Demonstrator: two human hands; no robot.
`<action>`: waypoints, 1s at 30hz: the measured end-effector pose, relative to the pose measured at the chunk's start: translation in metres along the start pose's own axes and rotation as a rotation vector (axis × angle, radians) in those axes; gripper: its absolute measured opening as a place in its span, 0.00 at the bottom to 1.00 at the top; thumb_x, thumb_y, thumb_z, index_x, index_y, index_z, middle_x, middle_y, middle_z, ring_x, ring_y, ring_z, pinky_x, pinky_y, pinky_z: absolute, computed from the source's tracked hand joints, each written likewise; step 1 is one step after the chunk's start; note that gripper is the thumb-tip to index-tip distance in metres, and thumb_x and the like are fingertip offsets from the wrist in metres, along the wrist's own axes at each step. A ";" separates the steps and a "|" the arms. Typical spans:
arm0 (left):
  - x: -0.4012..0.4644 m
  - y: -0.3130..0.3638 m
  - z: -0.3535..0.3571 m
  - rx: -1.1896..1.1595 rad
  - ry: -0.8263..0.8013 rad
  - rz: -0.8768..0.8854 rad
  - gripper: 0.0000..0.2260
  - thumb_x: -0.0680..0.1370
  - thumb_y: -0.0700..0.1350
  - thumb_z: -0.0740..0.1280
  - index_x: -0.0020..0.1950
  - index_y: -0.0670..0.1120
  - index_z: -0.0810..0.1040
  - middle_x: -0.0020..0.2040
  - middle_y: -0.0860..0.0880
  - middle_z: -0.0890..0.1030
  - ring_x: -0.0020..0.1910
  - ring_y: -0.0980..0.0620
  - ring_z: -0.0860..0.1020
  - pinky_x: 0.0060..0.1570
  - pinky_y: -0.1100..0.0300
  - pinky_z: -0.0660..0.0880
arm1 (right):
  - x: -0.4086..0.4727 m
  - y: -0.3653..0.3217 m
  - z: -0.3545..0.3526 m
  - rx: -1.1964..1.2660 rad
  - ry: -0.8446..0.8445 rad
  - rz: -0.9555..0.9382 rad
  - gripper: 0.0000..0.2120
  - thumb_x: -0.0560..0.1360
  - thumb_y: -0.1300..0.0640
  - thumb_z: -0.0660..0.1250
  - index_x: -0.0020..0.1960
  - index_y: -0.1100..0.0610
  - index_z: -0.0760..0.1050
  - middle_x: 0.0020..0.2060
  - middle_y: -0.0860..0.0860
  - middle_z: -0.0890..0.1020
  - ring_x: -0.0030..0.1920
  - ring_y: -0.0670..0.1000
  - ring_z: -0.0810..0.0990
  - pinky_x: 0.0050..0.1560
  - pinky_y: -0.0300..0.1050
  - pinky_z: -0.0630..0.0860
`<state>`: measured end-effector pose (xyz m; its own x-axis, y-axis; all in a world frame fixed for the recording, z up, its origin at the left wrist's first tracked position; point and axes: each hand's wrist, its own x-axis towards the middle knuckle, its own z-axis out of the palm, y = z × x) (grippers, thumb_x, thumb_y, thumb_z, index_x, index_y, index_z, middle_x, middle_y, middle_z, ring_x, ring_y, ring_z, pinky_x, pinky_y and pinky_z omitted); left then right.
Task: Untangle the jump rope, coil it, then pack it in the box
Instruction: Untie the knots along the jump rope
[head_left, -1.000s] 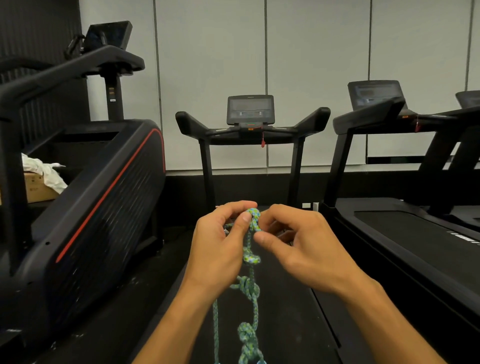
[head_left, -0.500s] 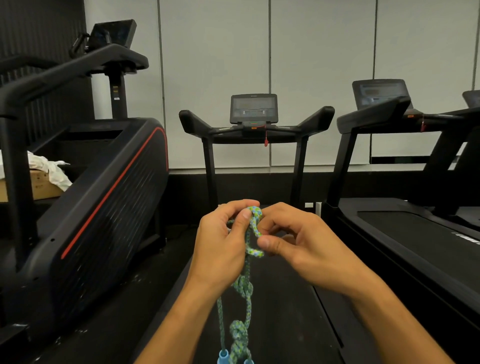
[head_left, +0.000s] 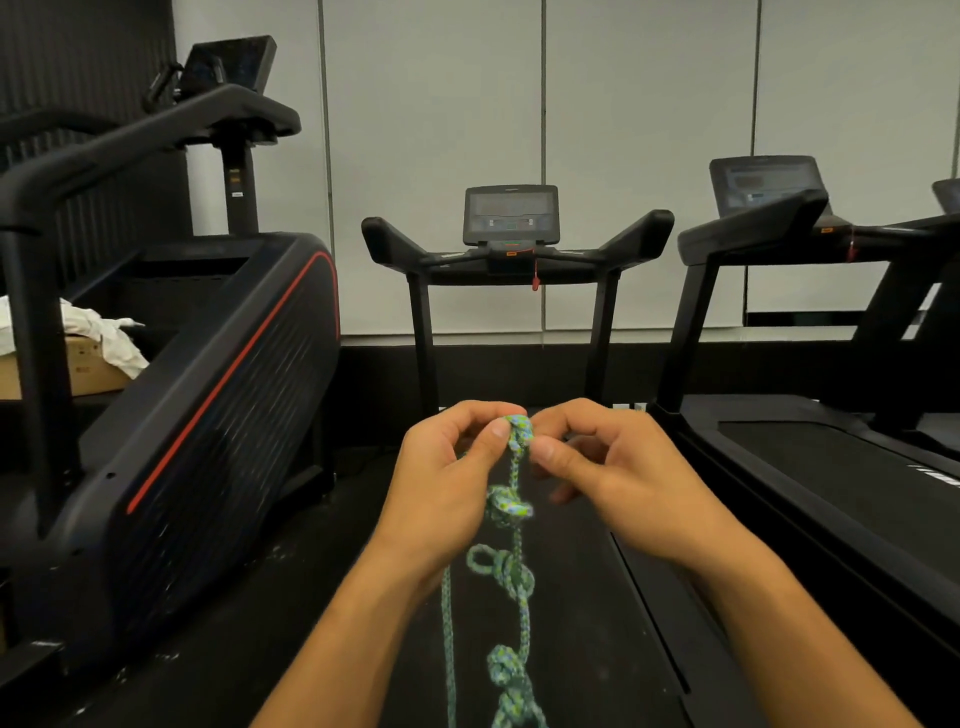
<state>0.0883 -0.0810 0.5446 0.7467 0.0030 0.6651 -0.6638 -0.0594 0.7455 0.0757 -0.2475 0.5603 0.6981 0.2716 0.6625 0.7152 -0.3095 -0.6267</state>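
A green and blue braided jump rope (head_left: 511, 571) hangs down between my hands, with several knots along it. My left hand (head_left: 447, 488) and my right hand (head_left: 608, 478) both pinch the topmost knot (head_left: 519, 428) between thumb and fingers, at chest height over a treadmill belt. A second strand of the rope drops from under my left hand and runs out of the bottom of the frame. The rope's handles are out of view. A brown cardboard box (head_left: 78, 364) sits at the far left, partly behind a black machine, with white cloth (head_left: 104, 332) lying on it.
A black stair machine with a red stripe (head_left: 208, 405) stands at the left. A treadmill (head_left: 511, 249) is straight ahead, its belt (head_left: 571, 623) under my hands. Another treadmill (head_left: 810, 467) stands at the right. A white panelled wall is behind them.
My hands stay on the top knot while the fingers shift and work it. The rope has swung slightly, and the knots below hang a little differently.
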 end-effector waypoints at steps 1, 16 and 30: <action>0.000 0.001 -0.001 -0.009 0.007 -0.005 0.10 0.82 0.38 0.65 0.50 0.49 0.84 0.48 0.48 0.86 0.49 0.54 0.84 0.49 0.61 0.79 | -0.001 -0.001 -0.004 0.083 -0.034 0.009 0.05 0.78 0.60 0.69 0.44 0.59 0.81 0.51 0.52 0.82 0.48 0.60 0.83 0.44 0.49 0.83; -0.004 0.008 0.000 -0.027 -0.069 -0.004 0.09 0.82 0.40 0.64 0.49 0.50 0.83 0.45 0.42 0.85 0.44 0.53 0.84 0.46 0.63 0.79 | 0.002 0.003 -0.009 0.202 0.268 0.022 0.08 0.79 0.58 0.67 0.45 0.51 0.83 0.25 0.48 0.72 0.28 0.48 0.73 0.38 0.51 0.73; 0.001 0.003 -0.006 0.081 0.048 0.058 0.08 0.78 0.38 0.71 0.44 0.51 0.83 0.39 0.52 0.85 0.41 0.59 0.82 0.48 0.60 0.76 | 0.004 -0.001 -0.011 0.558 0.348 0.077 0.14 0.79 0.75 0.57 0.45 0.60 0.74 0.36 0.55 0.80 0.35 0.51 0.81 0.51 0.56 0.81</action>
<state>0.0861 -0.0750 0.5478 0.7029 0.0447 0.7098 -0.6989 -0.1416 0.7010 0.0771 -0.2561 0.5683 0.7626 -0.0720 0.6428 0.6400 0.2281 -0.7337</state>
